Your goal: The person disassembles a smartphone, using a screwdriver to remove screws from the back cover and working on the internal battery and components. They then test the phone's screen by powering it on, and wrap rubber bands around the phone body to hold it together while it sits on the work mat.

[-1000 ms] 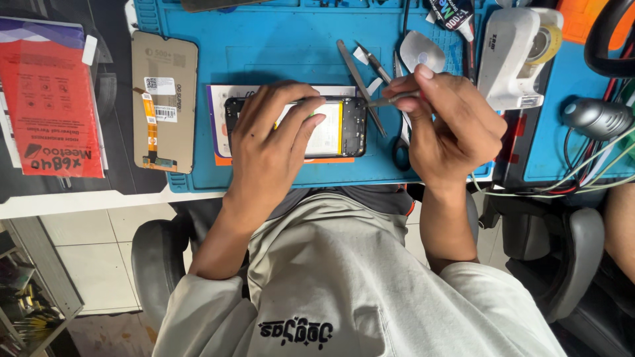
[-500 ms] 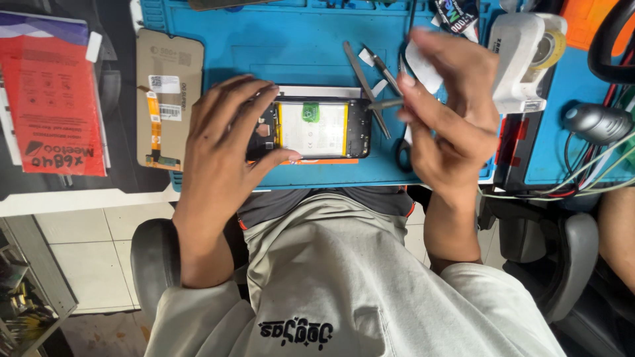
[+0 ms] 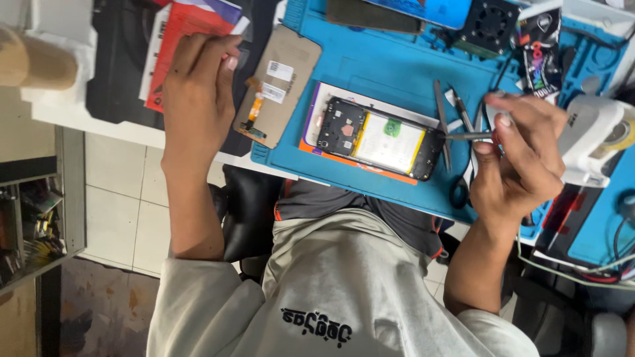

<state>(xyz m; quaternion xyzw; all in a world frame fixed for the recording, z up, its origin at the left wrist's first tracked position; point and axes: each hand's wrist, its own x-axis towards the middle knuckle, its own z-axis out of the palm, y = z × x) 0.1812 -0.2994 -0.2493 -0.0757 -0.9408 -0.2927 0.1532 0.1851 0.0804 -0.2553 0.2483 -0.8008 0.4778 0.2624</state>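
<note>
— What do we have laid out, starting with the biggest piece?

— We see the blue silicone work mat [image 3: 370,73] covering the bench. On it lies the opened black phone with its pale battery exposed [image 3: 378,139], resting on an orange-edged card, near the mat's front edge.

— And beside it?

— The tan rectangular phone panel with a dangling orange ribbon cable [image 3: 278,86] sits half on the mat's left edge, half on the dark surface.

— Where are our hands?

— Our left hand [image 3: 198,86] hovers left of that panel, fingers curled loosely together, gripping nothing we can see. Our right hand [image 3: 519,155] is to the phone's right, thumb and fingertips pinched shut on the thin metal tweezers [image 3: 466,136], whose tip points at the phone's right end.

— Anything smaller?

— Black-handled scissors [image 3: 458,192] lie just beneath that hand.
</note>
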